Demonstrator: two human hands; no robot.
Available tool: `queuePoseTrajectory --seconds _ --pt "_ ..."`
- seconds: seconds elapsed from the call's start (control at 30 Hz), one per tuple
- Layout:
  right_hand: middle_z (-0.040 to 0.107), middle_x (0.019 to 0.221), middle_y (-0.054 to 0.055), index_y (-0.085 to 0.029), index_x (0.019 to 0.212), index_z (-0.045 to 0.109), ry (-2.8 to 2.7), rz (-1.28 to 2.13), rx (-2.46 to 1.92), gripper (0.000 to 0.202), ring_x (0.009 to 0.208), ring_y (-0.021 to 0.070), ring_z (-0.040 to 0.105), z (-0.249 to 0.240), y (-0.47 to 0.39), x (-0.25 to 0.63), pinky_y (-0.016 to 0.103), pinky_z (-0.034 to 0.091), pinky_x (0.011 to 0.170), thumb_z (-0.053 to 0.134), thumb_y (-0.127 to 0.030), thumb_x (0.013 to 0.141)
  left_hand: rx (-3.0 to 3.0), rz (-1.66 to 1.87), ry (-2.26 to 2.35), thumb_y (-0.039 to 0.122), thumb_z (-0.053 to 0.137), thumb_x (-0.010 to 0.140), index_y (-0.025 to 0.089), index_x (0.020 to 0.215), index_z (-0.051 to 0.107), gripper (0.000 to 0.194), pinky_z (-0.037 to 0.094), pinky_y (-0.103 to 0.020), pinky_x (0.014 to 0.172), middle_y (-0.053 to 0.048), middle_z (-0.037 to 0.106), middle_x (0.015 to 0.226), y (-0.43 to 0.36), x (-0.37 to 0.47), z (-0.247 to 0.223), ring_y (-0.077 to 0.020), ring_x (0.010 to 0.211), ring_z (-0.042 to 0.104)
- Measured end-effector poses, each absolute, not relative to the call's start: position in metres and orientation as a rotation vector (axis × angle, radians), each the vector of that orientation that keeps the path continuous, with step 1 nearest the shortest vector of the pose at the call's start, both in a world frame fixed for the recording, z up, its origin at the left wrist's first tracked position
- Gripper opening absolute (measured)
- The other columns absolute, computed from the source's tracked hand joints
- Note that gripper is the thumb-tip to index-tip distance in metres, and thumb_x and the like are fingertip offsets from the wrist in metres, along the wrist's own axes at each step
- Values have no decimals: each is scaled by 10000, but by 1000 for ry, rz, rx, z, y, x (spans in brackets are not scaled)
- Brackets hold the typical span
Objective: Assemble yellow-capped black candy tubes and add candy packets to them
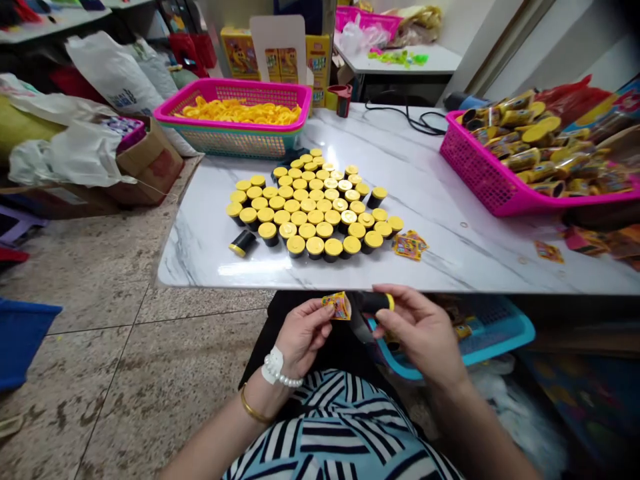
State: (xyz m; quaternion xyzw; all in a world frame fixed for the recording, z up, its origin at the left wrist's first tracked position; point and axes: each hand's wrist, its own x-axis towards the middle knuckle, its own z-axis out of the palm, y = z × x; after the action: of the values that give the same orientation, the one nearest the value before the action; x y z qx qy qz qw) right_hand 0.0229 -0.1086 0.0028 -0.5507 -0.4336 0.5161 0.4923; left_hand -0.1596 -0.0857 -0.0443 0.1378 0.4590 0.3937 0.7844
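Note:
My left hand [305, 331] pinches a small printed label [339, 306], yellow and red, just beyond the table's front edge. Close to its right, my right hand [420, 327] grips a black canister [371, 303] by its yellow-capped end. The canister lies sideways, its other end toward the label; whether the two touch I cannot tell. On the table, many black canisters with yellow lids [315, 217] stand packed together. One canister [243, 243] lies on its side at their left front. A small pile of labels [411, 245] rests at the right of the group.
A pink basket of yellow pieces [233, 83] stands at the back left of the marble-patterned table [200, 270]. Another pink basket [493, 183], at right, holds wrapped canisters. A blue basket [523, 333] sits below the table edge. A black cable [415, 123] lies at the back.

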Motion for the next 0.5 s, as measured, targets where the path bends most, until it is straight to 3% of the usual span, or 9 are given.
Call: queuePoseTrajectory --seconds 0.13,0.2,0.33,0.5 --pt "677 770 6 -196 1073 698 -1002 1227 -1394 348 488 76 536 -15 -117 20 211 490 440 760 -307 748 242 835 887 246 892 584 99 811 652 362 161 -98 335 14 598 664 -83 -150 -44 8 429 398" --pt "668 820 15 -203 1078 703 -1045 1156 -1423 338 541 87 556 -20 -116 24 199 476 432 754 -301 759 217 836 842 221 884 587 101 795 645 339 162 -101 336 -2 625 720 -82 -149 -43 7 439 415" --pt "665 972 48 -223 1052 716 -1277 1017 -1446 270 717 133 625 -21 -115 30 231 533 562 732 -277 788 223 861 841 232 872 608 110 769 630 315 152 -109 336 -3 629 712 -82 -149 -43 1 429 417" --pt "683 1081 50 -257 1097 688 -1537 731 -1507 272 636 112 591 -23 -120 30 232 488 501 696 -266 825 286 851 901 279 865 634 111 792 638 323 132 -117 339 6 605 680 -86 -149 -47 0 416 399"
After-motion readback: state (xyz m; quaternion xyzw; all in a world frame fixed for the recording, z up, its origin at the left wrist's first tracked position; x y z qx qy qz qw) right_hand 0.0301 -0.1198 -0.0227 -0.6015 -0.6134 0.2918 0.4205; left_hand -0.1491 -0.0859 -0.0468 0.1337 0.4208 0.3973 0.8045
